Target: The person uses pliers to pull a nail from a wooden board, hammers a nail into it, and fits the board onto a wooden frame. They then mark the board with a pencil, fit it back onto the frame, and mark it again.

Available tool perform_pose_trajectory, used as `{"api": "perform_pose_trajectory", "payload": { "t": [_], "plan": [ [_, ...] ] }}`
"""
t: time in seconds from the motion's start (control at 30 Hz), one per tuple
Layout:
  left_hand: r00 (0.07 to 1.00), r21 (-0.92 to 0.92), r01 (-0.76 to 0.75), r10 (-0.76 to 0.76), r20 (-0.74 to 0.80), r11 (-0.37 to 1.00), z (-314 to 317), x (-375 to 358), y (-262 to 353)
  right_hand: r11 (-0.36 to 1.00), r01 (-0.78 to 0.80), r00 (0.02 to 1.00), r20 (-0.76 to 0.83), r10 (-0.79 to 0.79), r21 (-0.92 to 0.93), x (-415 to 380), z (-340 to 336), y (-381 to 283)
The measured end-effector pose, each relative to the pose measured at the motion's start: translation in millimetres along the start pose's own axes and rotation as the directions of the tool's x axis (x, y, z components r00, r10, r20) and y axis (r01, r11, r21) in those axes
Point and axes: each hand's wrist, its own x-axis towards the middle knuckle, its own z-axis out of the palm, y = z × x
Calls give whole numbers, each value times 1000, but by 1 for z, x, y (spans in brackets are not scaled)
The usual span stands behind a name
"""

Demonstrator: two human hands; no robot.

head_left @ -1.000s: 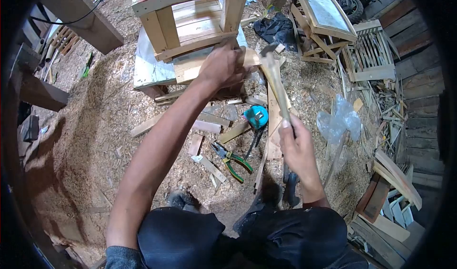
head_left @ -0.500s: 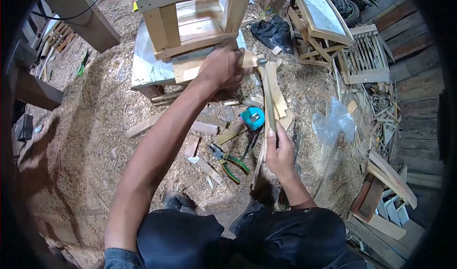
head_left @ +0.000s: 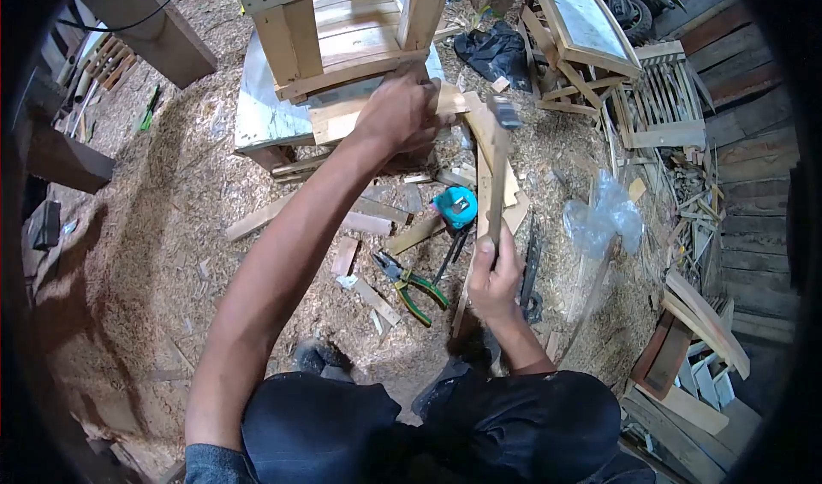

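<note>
My right hand [head_left: 497, 277] is wrapped round the lower handle of a hammer [head_left: 499, 180]. The hammer's head is blurred and stands to the right of a pale wooden board's end. My left hand [head_left: 399, 114] is closed on that wooden board [head_left: 336, 128], just below the curved rail of a slatted wooden frame [head_left: 291, 43]. Its fingertips are partly hidden behind the hand. The frame rests on a white-topped low table [head_left: 272, 118].
On the shavings-covered floor lie pliers [head_left: 411, 287], a turquoise tape measure [head_left: 455, 207], wood offcuts [head_left: 366, 224] and a clear plastic bag [head_left: 604, 217]. A black bag [head_left: 494, 56] and a glazed wooden frame [head_left: 582, 22] stand at the back right.
The hammer's head has moved away from the board's end, to the right. My right hand has shifted slightly left, while my left hand stays on the board.
</note>
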Motion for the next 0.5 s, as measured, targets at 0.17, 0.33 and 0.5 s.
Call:
{"api": "perform_pose_trajectory", "payload": {
  "t": [0.17,0.33,0.5],
  "plan": [
    [998,-1,-37,37,-41,999,0,-1,-3,995,-74,997,-16,75,73,3,0,4],
    [998,1,-21,21,-53,1000,2,1,1,991,111,993,-18,-113,-72,8,7,4],
    [998,26,59,-60,28,998,-3,0,5,999,47,999,-12,-47,-8,-7,8,-2]
  ]
}}
